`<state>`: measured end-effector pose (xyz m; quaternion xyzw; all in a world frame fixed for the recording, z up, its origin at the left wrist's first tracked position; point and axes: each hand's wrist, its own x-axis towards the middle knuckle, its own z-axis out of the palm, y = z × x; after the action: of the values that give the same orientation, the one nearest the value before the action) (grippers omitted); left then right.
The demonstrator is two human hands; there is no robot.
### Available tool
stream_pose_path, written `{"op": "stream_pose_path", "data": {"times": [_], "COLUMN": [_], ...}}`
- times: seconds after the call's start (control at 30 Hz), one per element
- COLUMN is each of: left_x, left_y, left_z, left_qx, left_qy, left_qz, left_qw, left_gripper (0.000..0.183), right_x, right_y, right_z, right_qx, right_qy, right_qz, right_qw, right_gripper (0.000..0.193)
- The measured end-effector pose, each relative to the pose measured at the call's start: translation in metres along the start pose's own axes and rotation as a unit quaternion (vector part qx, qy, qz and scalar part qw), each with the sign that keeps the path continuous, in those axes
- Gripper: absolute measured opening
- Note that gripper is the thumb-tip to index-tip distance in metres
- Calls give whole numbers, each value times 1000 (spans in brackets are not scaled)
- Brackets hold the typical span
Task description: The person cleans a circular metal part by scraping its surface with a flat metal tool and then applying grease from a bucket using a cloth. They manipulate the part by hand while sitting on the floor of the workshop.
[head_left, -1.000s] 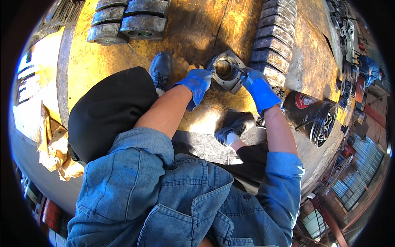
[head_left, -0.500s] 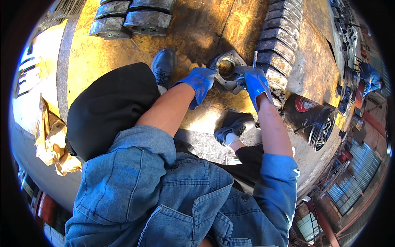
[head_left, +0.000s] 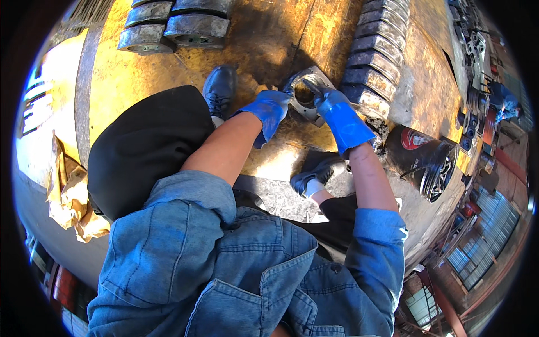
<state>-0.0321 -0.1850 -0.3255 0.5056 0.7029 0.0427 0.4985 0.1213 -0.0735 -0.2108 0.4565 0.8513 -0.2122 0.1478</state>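
A squarish metal housing (head_left: 306,112) with a round bore lies between my boots on the yellow, stained surface. My left hand (head_left: 268,114), in a blue glove, is closed on the housing's left edge. Above its right side, my gloved right hand (head_left: 340,119) grips a flat grey metal tool (head_left: 310,85), whose end reaches over the upper part of the bore. The fingers cover most of this tool, so its exact kind cannot be made out.
A long row of metal blocks (head_left: 370,76) runs along the right. More stacked blocks (head_left: 196,28) stand at the upper left. A black bucket (head_left: 418,157) lies tipped near my right forearm. Crumpled brown paper (head_left: 70,194) is at the left; a person (head_left: 505,101) is at the far right.
My right hand has turned and shifted left over the housing. The tool's end now points up and left across the bore. My left hand keeps its hold.
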Motion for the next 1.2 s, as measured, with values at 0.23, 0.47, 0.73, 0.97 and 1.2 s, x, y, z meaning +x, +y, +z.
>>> {"op": "stream_pose_path", "data": {"times": [0.23, 0.47, 0.73, 0.97, 1.2], "left_x": [-27, -28, -14, -7, -20], "left_y": [22, 18, 12, 2, 9], "left_z": [-24, -25, -12, -3, -17], "left_qx": [68, 97, 130, 48, 80], "left_qy": [22, 2, 0, 19, 21], "left_qz": [23, 53, 49, 72, 70], "left_qw": [997, 994, 990, 996, 994], "left_gripper": [25, 31, 35, 32, 37], "right_x": [-21, -10, -12, -11, -23], "right_y": [-8, 59, 21, 14, -18], "right_z": [-41, -7, -14, 8, -15], "right_qx": [100, 413, 52, 108, 51], "right_qy": [-171, -126, -114, -102, -34], "right_qz": [-97, 20, 130, 141, 98], "right_qw": [975, 902, 984, 979, 993], "right_gripper": [33, 30, 28, 28, 26]}}
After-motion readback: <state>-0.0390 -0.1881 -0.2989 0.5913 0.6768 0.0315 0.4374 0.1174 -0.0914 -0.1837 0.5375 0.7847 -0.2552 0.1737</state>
